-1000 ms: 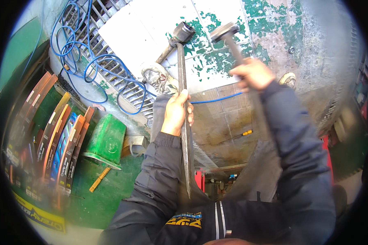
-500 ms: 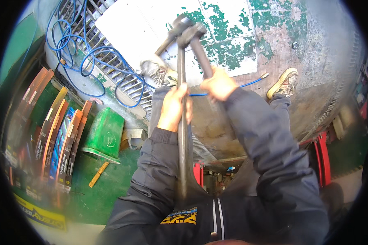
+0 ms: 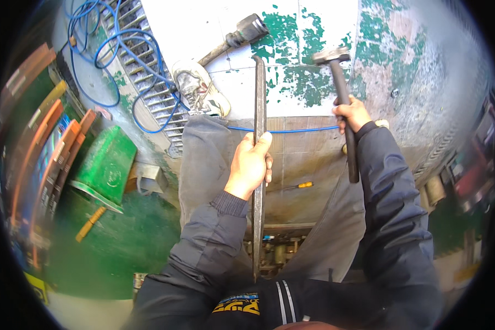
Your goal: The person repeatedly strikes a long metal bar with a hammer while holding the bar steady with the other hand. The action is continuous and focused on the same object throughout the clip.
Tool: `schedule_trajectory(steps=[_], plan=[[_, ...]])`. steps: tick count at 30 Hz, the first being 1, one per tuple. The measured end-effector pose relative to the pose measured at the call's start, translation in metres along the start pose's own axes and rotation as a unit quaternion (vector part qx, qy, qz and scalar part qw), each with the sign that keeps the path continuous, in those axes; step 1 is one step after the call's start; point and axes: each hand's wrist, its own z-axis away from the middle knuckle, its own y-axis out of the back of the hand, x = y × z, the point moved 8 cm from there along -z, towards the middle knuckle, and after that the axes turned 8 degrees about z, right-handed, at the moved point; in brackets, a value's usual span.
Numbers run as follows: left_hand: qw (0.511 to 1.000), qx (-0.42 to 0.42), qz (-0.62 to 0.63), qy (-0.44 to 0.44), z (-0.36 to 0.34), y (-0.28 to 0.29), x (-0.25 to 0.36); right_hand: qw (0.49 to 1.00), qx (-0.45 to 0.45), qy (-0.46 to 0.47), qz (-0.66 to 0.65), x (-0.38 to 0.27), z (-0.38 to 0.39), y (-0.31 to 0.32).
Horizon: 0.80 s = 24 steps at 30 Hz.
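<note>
My left hand (image 3: 247,166) is closed around the middle of a long metal pry bar (image 3: 260,104). The bar runs nearly straight from my lap toward the far floor, and its far tip is bent. To the right, my right hand (image 3: 353,114) grips the dark handle of a hammer (image 3: 352,157), whose steel head points away from me, well apart from the bar. Beyond the bar's tip, a short metal shaft with a thick dark joint (image 3: 248,28) lies on the white-and-green floor beside my left shoe (image 3: 201,88).
A blue hose (image 3: 150,85) lies coiled over a floor grate (image 3: 127,41) at left. Nearer stand a green bin (image 3: 105,165) and several upright boxes (image 3: 55,176). A yellow-handled screwdriver (image 3: 304,185) lies between my legs.
The hammer has moved right and back from the bar's far end, in my right hand. My left hand and the pry bar have come slightly nearer and to the right.
</note>
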Motion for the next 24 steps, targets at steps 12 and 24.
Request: schedule_trajectory(steps=[12, 24], plan=[[0.999, -0.020, 0.015, -0.019, 0.005, 0.016, 0.007, 0.699, 0.099, -0.061, 0.706, -0.092, -0.044, 0.025], [0.996, 0.000, -0.086, -0.006, 0.004, 0.018, 0.012, 0.498, 0.188, 0.373, 0.760, -0.251, -0.119, -0.230]])
